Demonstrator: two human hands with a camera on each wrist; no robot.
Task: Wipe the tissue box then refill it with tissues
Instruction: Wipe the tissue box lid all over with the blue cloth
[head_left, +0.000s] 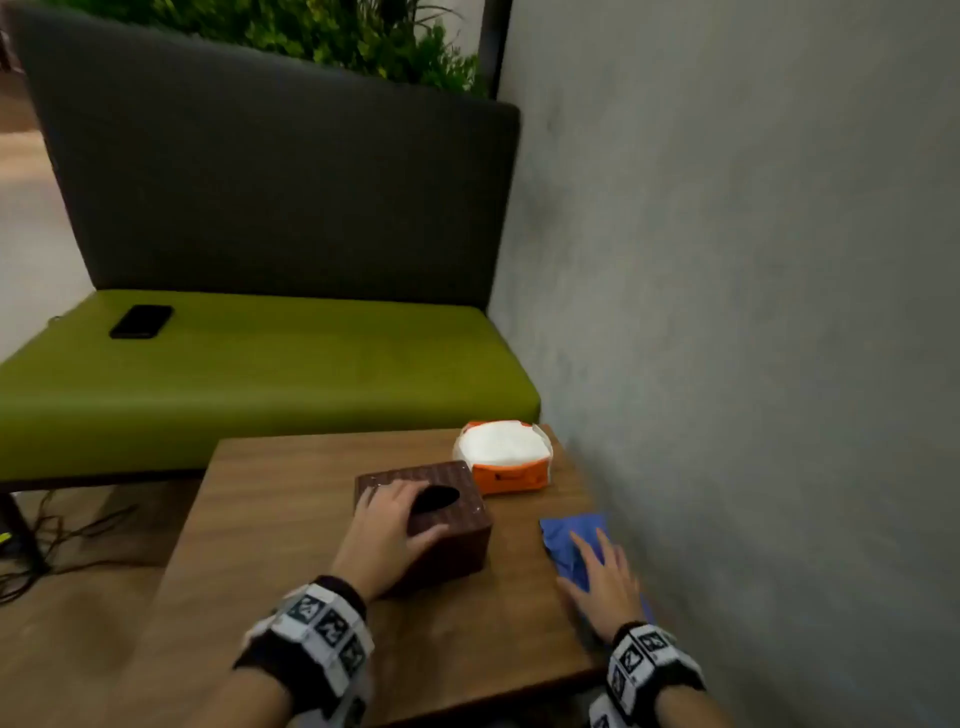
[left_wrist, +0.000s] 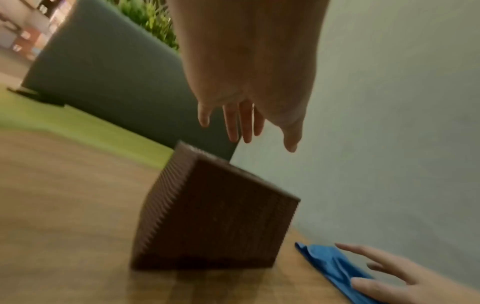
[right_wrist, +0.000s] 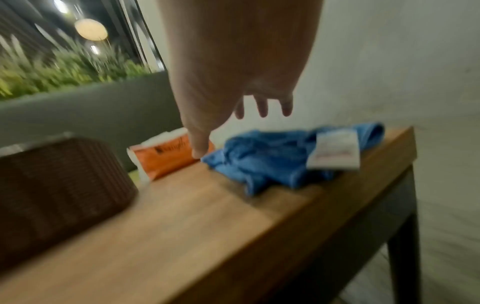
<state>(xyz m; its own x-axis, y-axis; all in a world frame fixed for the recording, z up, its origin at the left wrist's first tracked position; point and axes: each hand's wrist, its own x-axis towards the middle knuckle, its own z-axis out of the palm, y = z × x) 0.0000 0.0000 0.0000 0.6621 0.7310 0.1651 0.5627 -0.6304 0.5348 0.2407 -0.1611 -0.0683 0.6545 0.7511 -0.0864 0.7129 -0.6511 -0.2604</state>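
A brown ribbed tissue box (head_left: 447, 540) with a dark oval slot stands on the wooden table (head_left: 291, 519). My left hand (head_left: 395, 514) is spread over its top. In the left wrist view its straight fingers (left_wrist: 244, 127) hover just above the box (left_wrist: 221, 222), gripping nothing. A crumpled blue cloth (head_left: 569, 535) lies by the wall. My right hand (head_left: 602, 577) is spread over it, fingers straight. The thumb tip (right_wrist: 200, 152) is at the edge of the cloth (right_wrist: 272, 160); contact is unclear. An opened orange pack of white tissues (head_left: 504, 457) sits behind the box.
A grey wall (head_left: 753, 364) runs close along the table's right edge. Behind the table is a green bench (head_left: 260, 379) with a dark backrest and a black phone (head_left: 141, 321) on it. Cables lie on the floor at left.
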